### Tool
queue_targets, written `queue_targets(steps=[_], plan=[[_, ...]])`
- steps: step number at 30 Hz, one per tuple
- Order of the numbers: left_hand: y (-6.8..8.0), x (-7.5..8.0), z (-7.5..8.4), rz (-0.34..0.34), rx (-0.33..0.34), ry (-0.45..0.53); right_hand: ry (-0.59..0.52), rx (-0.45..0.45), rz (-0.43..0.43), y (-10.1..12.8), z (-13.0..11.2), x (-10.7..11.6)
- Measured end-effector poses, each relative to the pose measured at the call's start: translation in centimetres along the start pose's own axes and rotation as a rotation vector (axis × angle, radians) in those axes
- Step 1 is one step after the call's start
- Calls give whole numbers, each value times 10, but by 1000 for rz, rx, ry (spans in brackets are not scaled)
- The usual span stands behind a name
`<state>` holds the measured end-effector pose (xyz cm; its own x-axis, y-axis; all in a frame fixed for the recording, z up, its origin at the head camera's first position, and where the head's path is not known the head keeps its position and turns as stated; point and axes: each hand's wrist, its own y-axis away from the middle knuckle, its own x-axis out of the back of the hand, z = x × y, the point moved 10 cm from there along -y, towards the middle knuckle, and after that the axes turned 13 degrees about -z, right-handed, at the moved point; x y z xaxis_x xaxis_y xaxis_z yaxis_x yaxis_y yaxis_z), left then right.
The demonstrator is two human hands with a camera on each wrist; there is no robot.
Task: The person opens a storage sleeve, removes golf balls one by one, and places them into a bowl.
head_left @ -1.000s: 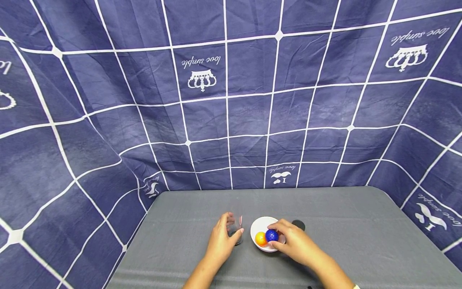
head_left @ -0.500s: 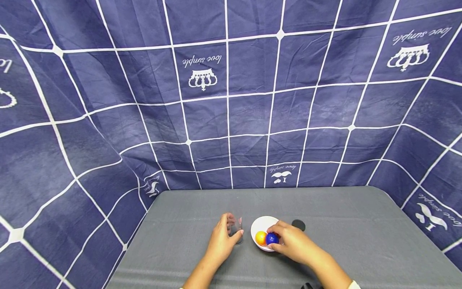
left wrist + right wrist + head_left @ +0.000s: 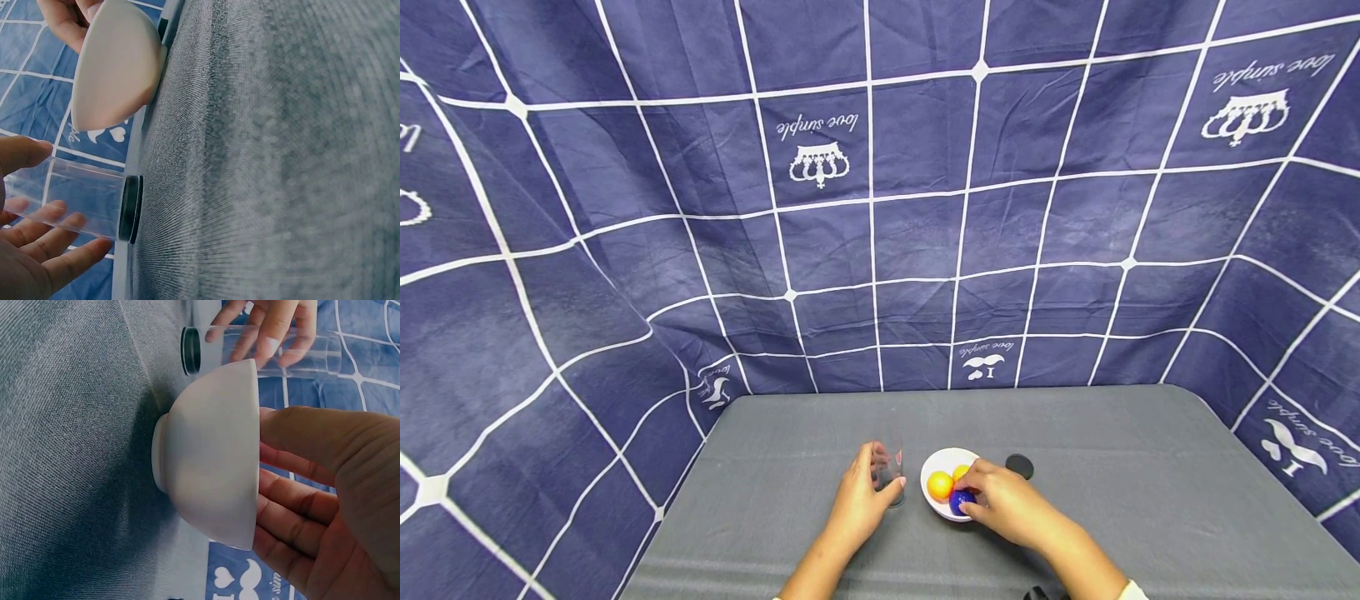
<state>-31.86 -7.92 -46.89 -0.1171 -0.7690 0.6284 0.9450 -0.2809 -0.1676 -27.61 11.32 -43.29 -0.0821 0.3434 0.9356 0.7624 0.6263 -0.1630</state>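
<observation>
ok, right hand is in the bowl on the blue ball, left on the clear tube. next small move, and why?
Probably lift the blue ball clear of the white bowl toward the clear tube: the right hand has its fingers on the ball, and the left hand holds the tube upright beside the bowl.

A white bowl (image 3: 942, 462) stands upright on the grey table and holds an orange ball (image 3: 939, 484) and a blue ball (image 3: 960, 501), side by side. Just left of it a clear glass tube (image 3: 888, 475) with a black base stands upright too, apart from the bowl.
</observation>
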Motion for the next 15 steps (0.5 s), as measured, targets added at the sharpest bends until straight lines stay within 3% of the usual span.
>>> queue_targets(steps=[9,15], plan=[[-1,-1,-2,-17,-1,-9,-12,-6,16,-1,-1,2],[0,0,-5,-40,13,37,-83,1,66,-3,1,3]])
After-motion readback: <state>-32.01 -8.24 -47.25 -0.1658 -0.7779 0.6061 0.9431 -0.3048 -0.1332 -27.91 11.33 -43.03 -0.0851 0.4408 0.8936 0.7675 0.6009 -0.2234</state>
